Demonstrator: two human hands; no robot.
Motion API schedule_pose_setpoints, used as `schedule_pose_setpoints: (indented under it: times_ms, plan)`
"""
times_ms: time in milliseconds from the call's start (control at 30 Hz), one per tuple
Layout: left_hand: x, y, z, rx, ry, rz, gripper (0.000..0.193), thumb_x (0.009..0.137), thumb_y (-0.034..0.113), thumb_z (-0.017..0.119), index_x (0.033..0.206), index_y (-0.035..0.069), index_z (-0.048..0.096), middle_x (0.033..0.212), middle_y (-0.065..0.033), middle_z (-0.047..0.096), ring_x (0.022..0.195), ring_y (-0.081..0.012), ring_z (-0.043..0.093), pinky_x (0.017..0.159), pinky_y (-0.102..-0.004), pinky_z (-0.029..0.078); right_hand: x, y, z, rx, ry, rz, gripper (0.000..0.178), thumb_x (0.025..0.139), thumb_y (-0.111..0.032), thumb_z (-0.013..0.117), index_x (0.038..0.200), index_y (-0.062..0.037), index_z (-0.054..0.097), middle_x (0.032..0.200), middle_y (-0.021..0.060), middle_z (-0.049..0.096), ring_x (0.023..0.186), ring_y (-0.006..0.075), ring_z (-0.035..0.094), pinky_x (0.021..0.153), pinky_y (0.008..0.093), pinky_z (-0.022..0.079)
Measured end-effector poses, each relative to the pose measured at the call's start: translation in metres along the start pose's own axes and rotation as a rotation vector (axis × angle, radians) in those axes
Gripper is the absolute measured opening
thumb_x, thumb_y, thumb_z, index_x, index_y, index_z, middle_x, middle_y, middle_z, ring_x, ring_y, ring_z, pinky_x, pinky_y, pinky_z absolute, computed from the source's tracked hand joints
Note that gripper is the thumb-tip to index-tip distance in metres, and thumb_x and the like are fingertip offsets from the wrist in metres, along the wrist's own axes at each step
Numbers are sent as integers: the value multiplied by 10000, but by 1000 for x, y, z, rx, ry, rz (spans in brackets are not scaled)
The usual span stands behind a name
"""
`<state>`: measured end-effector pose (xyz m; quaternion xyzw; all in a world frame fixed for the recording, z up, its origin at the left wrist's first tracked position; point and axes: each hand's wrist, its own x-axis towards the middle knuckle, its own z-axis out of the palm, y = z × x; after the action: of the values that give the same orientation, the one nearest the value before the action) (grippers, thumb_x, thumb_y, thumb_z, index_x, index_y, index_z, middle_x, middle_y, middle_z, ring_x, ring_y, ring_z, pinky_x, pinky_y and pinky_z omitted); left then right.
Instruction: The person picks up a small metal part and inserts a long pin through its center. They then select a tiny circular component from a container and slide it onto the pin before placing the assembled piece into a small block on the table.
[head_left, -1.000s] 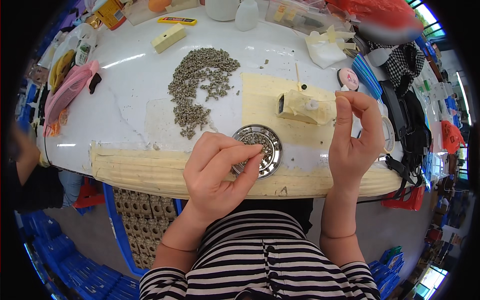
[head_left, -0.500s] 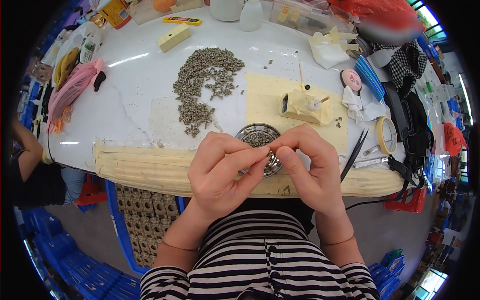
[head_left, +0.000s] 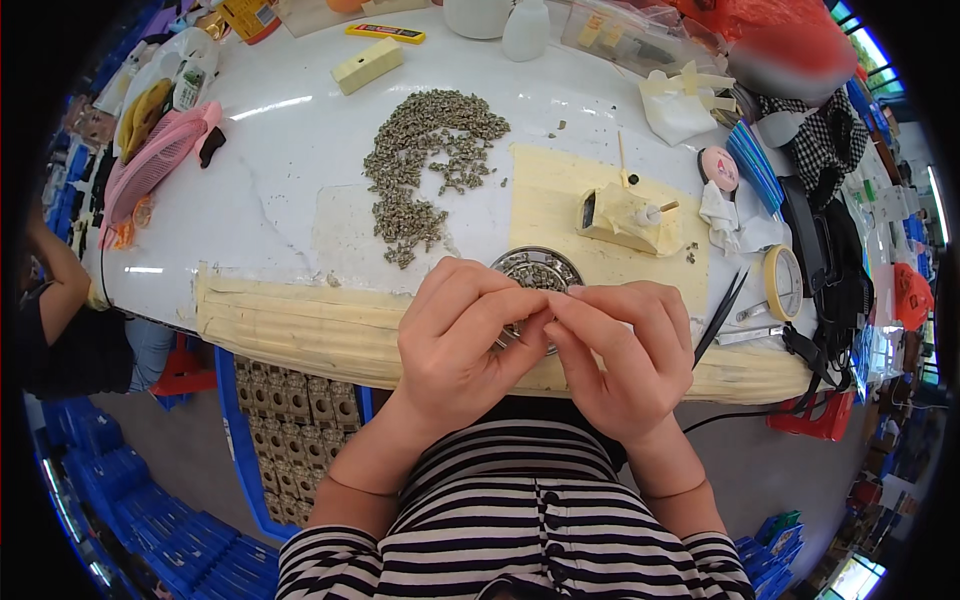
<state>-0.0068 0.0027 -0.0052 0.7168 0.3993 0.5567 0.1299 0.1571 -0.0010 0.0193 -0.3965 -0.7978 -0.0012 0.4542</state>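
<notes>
My left hand and my right hand meet fingertip to fingertip over the near edge of the table. Both are closed in a pinch, and whatever lies between the fingertips is too small or hidden to name. Just behind them sits a round metal dish holding small metal parts; my fingers cover its near side. Farther off, a large heap of the same kind of small grey metal parts spreads over the white table. To the right of the dish, a tape-wrapped block with a short stick stands on a yellowish sheet.
Black tweezers, a tape roll and a blue striped packet lie at right. A pink mesh basket stands at left. Below the padded edge is a blue crate of metal parts. Another person's arm shows at far left.
The view has shifted slightly, so the table things appear farther right. My right fingers have curled over and come closer against the left fingertips.
</notes>
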Motion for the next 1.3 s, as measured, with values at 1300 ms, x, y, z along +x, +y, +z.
schedule_pose_setpoints:
  times_ms: [1300]
  plan:
    - [-1,0,-1,-1,40,53,281,636,-44,808,894,30,724,788,-40,631,694,-213,595,586,-308,467,-4,3,-3,339,-57,240,260,743,3,789,1000,-19,760,875,90,715,733,214,646,648,295,509]
